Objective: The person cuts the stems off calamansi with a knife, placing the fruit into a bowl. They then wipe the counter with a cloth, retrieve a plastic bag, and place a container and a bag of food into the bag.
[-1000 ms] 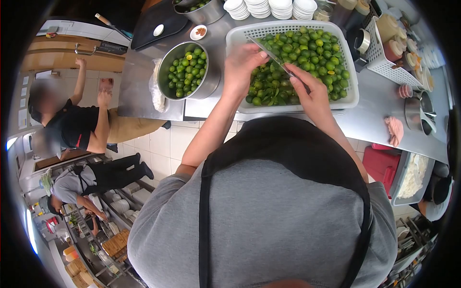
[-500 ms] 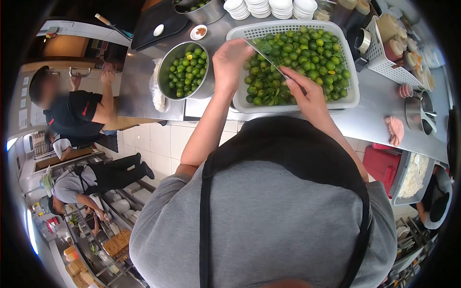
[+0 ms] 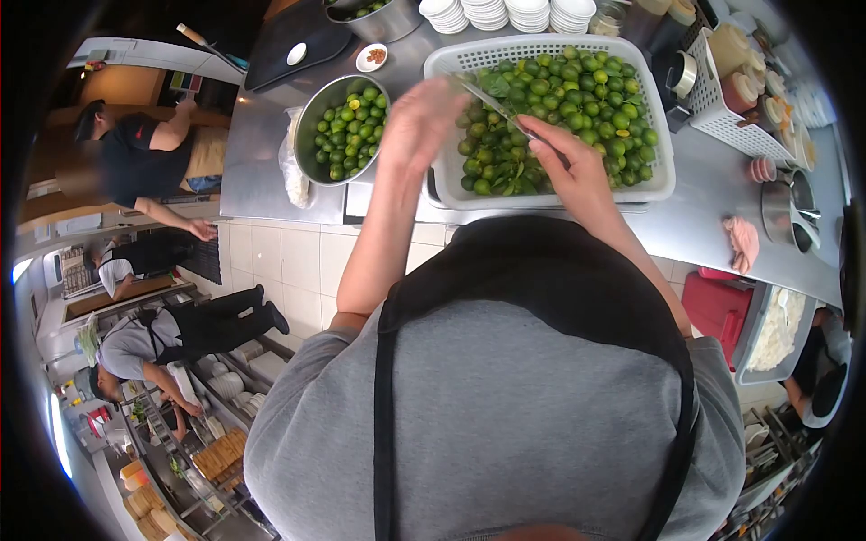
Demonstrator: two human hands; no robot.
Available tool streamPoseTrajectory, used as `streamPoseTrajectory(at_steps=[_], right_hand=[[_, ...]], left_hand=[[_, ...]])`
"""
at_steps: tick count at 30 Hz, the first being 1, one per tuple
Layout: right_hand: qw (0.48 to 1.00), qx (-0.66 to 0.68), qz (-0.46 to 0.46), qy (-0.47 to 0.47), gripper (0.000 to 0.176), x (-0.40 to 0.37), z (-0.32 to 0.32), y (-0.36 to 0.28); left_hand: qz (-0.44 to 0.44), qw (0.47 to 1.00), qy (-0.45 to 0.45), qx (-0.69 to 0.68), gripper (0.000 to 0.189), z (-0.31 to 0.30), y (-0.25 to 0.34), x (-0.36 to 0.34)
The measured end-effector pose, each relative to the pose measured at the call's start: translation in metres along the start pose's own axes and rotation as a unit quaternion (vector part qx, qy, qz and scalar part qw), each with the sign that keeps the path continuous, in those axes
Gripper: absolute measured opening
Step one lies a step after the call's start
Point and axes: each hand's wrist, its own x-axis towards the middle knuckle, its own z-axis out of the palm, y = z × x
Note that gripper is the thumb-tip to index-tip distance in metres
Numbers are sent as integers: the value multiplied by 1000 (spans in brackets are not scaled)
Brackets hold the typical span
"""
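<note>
My right hand (image 3: 570, 164) grips a knife (image 3: 494, 103), its thin blade slanting up and left over the near-left part of a white plastic basket (image 3: 664, 177). Small green limes (image 3: 582, 104), some with leaves and stems, fill that basket. My left hand (image 3: 417, 126) is raised between the basket and a round steel pot (image 3: 311, 115), close to the blade tip. Its fingers are smeared by motion, so whatever they hold, if anything, is not clear. Inside the pot lie more limes (image 3: 350, 135), one of them partly yellow.
Stacked white dishes (image 3: 528, 13) stand behind the basket, with a small dish of reddish bits (image 3: 371, 59) behind the pot. To the right are a crate of bottles (image 3: 735, 99) and a pink cloth (image 3: 742, 243). Co-workers (image 3: 149, 338) stand to the left.
My left hand has shifted left, away from the blade, toward the pot, and is now blurred. The knife stays nearly in place. A co-worker at upper left has turned and lowered an arm.
</note>
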Motion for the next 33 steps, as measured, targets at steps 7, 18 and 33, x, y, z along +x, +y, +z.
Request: streamPoseTrajectory(at_steps=[7, 18, 33], right_hand=[[999, -10, 38, -11, 28, -3, -6, 9], [998, 22, 53, 0, 29, -2, -7, 4], [996, 34, 81, 22, 29, -2, -12, 5]], left_hand=[[209, 792, 243, 519, 26, -23, 71, -13], [66, 558, -40, 826, 20, 6, -66, 1], [-29, 810, -25, 586, 28, -19, -38, 19]])
